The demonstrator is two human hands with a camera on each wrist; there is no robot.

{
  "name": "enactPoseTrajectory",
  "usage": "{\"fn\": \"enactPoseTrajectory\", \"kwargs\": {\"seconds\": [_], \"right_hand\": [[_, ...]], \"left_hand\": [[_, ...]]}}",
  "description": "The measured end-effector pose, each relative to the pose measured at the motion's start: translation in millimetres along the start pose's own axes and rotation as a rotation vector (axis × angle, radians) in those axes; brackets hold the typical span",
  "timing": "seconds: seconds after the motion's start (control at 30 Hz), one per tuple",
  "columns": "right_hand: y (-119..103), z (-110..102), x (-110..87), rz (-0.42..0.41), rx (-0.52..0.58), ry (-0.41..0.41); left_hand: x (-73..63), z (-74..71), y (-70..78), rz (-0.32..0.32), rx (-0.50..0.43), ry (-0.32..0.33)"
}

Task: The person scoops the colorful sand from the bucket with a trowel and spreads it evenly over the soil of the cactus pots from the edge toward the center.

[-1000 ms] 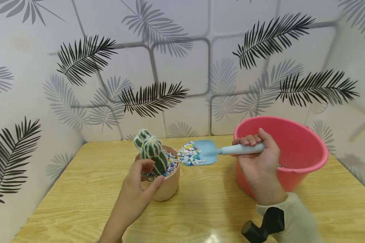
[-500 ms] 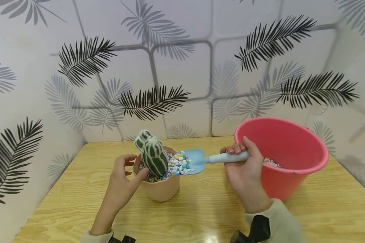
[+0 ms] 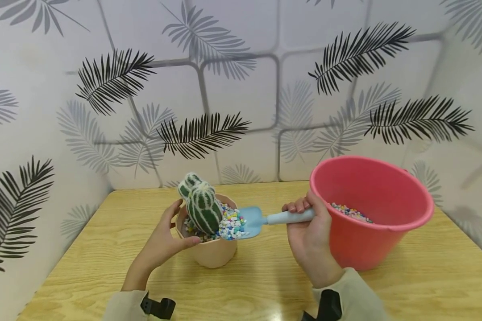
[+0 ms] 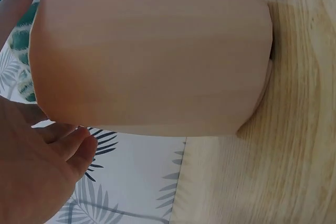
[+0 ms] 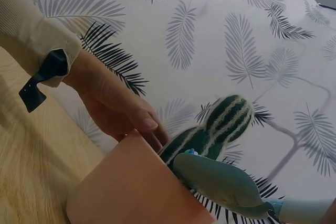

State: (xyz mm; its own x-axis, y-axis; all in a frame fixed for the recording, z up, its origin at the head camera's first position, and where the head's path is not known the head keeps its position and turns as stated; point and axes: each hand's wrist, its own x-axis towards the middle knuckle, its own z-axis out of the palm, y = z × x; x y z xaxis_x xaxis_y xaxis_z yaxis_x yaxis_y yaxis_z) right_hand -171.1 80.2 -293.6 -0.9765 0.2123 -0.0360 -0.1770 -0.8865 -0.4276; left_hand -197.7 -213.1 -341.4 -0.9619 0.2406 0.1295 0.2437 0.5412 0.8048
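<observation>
My right hand (image 3: 310,240) grips the pale handle of a light-blue hand trowel (image 3: 252,221). Small multicoloured pebbles (image 3: 231,224) lie on its blade, whose tip reaches over the right side of the rim of a peach flowerpot (image 3: 213,256). In the pot a green cactus with white fuzzy ribs (image 3: 203,210) leans to the left, with more pebbles around its base. My left hand (image 3: 159,246) holds the pot at its left side, the thumb at the front rim and the fingers around the far side. The right wrist view shows the trowel's underside (image 5: 220,184) beside the cactus.
A pink bucket (image 3: 367,249) stands just right of my right hand, with pebbles (image 3: 351,213) inside. Pot and bucket are on a wooden table (image 3: 261,285). Behind it rises a wall with leaf-patterned paper (image 3: 241,98).
My right hand has carried the loaded trowel left and down, from beside the pot to over its rim. My left hand has shifted left from near the cactus to the pot's side.
</observation>
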Motion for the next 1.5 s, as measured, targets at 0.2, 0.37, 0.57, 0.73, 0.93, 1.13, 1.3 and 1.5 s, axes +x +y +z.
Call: {"fn": "enactPoseTrajectory", "kwargs": {"seconds": [0.2,0.37,0.57,0.73,0.93,1.13,1.3,1.5], "right_hand": [[4.9,-3.9,-2.6,-0.037,-0.034,0.004],[6.6,-5.3,-4.9,-0.045,-0.052,0.003],[7.9,-4.0,-3.3,-0.052,-0.035,0.019],[9.1,-3.3,-0.2,-0.070,-0.038,0.022],[13.1,-0.4,3.2,-0.082,-0.084,-0.001],[14.1,0.4,4.4,-0.094,-0.106,0.013],[13.4,0.4,3.8,-0.081,-0.104,0.016],[12.7,1.5,2.2,-0.065,-0.125,0.009]], "left_hand": [[-3.1,2.3,-3.7,0.040,0.104,-0.014],[-9.6,4.9,-2.3,0.061,0.135,0.003],[-17.2,11.3,3.3,0.073,0.116,0.026],[-21.2,21.1,11.9,0.052,0.080,0.084],[-25.3,37.0,24.7,0.045,0.110,0.229],[-29.0,43.3,34.8,-0.036,0.195,0.274],[-27.7,33.2,29.5,-0.049,0.192,0.216],[-17.1,13.8,10.3,0.014,0.040,0.054]]}}
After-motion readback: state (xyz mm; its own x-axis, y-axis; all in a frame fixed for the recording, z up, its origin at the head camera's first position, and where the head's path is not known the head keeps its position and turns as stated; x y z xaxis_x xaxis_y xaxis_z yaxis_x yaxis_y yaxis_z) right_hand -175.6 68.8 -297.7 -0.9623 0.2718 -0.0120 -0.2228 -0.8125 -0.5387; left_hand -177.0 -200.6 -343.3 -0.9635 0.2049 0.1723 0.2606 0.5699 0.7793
